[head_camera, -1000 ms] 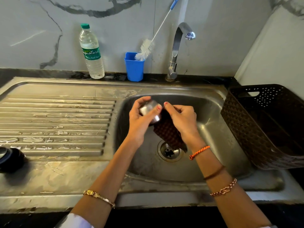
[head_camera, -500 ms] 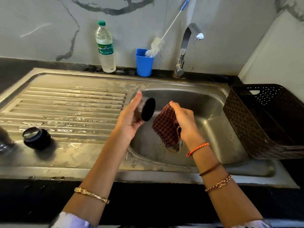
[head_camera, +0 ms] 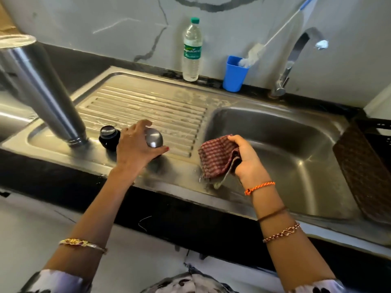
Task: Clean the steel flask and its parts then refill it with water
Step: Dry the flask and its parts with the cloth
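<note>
Flask cap (head_camera: 155, 138), steel and dome-topped, is sitting under the left hand (head_camera: 135, 145), whose fingers and thumb are curling around it at the near edge of the ribbed draining board (head_camera: 148, 106). Just beside it to the left, a black stopper (head_camera: 109, 136) is standing on the board, apart from the hand. The steel flask (head_camera: 42, 89) is standing mouth-down further left, touching the board. The right hand (head_camera: 246, 157) is gripping a folded checked cloth (head_camera: 215, 157) over the rim between board and sink basin (head_camera: 285, 144), well apart from the cap. A water bottle (head_camera: 192, 49), blue cup (head_camera: 233, 74) and brush (head_camera: 254, 53) are standing by the wall.
</note>
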